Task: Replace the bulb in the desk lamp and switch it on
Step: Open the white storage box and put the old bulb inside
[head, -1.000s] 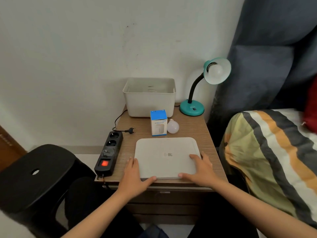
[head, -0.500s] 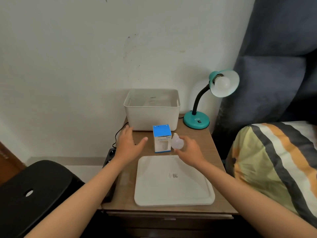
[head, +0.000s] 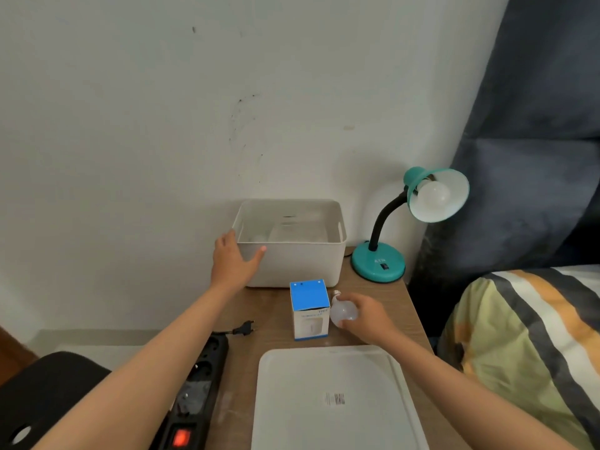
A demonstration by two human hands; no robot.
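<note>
A teal desk lamp (head: pixel 379 262) stands at the back right of the wooden table, with a white bulb (head: pixel 434 193) in its shade. A loose white bulb (head: pixel 343 310) lies beside a blue-topped bulb box (head: pixel 309 309); my right hand (head: pixel 367 316) is closed around that bulb. My left hand (head: pixel 232 259) is spread against the front left corner of the white bin (head: pixel 293 261), thumb on its front wall. The lamp's black plug (head: pixel 244 329) lies unplugged on the table near the power strip (head: pixel 194 391).
A white lid (head: pixel 331 397) lies flat at the table's front. The power strip's red switch (head: pixel 181 437) glows. A black stool (head: pixel 48 394) is at lower left. A bed with a striped cover (head: pixel 526 336) and a dark curtain (head: pixel 535 141) close off the right side.
My hands left the white lid and reached forward. The right hand closed on the loose bulb; the left moved up to the bin's corner. The camera moved closer and tilted up.
</note>
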